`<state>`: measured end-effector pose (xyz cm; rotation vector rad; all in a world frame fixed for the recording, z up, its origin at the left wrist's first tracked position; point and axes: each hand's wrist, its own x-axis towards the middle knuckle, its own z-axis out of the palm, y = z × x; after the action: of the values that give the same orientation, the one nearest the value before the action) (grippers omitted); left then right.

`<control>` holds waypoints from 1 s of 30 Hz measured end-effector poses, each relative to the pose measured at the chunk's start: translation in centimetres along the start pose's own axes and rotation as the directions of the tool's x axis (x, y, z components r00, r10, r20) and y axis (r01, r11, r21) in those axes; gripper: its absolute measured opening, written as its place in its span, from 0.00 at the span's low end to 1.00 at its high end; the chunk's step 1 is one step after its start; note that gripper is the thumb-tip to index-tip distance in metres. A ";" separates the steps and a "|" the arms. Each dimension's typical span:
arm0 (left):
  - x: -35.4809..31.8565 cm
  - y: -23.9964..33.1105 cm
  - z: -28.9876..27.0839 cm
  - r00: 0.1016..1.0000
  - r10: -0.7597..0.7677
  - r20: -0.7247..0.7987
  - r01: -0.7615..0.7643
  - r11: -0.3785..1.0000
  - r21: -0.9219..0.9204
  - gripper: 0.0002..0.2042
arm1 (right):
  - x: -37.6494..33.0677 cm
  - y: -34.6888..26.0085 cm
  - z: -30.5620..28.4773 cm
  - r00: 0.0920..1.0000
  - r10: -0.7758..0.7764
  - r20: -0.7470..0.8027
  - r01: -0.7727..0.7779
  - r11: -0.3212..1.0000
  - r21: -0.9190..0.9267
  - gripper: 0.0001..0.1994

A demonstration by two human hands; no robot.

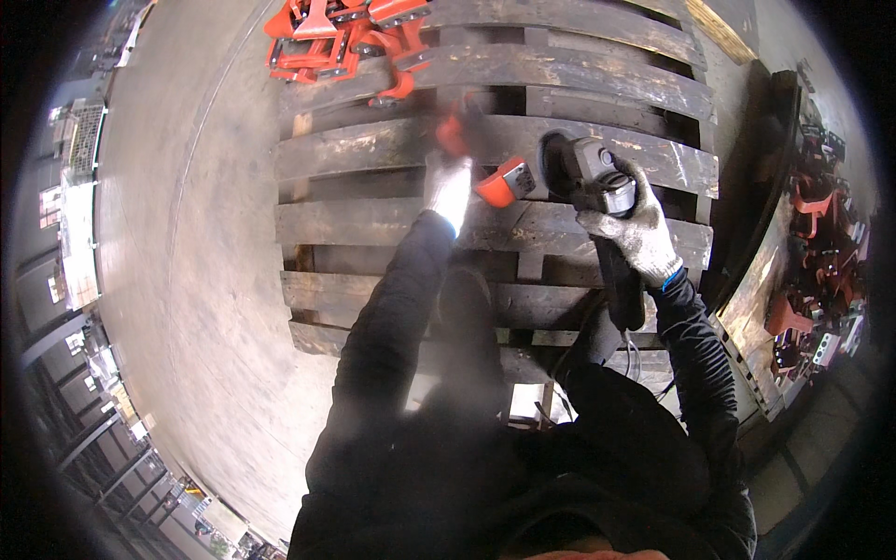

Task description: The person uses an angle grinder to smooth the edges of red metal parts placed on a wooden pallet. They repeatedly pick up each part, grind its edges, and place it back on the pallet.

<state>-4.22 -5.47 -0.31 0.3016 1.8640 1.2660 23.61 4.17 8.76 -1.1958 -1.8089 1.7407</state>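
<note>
My right hand (pixel 639 229), in a pale glove with a blue cuff, is wrapped round a grey and black angle grinder (pixel 595 173). The grinder's dark disc (pixel 557 163) points left over the pallet. My left hand (pixel 448 191), gloved too, reaches forward over the slats and is smeared by motion. A red metal part (pixel 452 136), equally blurred, is at its fingers and appears held. Between the two hands a second red part (pixel 505 183) with a dark grey end lies on the slats, apart from the disc.
The worn wooden pallet (pixel 373 224) spans the middle. A heap of red metal parts (pixel 322 37) sits on its far left corner. To the right, more red parts (pixel 812 271) lie beyond a dark upright edge (pixel 770 196). A cord (pixel 633 359) hangs below the grinder, near my legs.
</note>
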 end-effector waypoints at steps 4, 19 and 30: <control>0.6 -1.1 -0.3 0.967 -0.181 0.182 0.220 0.949 -0.225 0.18 | 0.4 -1.5 1.3 0.996 0.081 0.049 -0.089 0.975 0.202 0.43; 0.6 0.3 -1.3 0.903 -0.229 0.364 0.395 0.775 -0.493 0.20 | -0.5 0.2 -0.5 0.947 0.320 0.040 -0.323 0.940 0.112 0.44; -1.1 0.1 2.6 0.904 -0.265 0.337 0.424 0.669 -0.610 0.27 | 1.2 -1.7 2.1 0.977 -0.171 -0.130 0.176 0.984 0.026 0.47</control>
<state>-1.59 -4.42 0.00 -0.2948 1.0866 1.4648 20.75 3.96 9.67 -1.0733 -1.7422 1.5582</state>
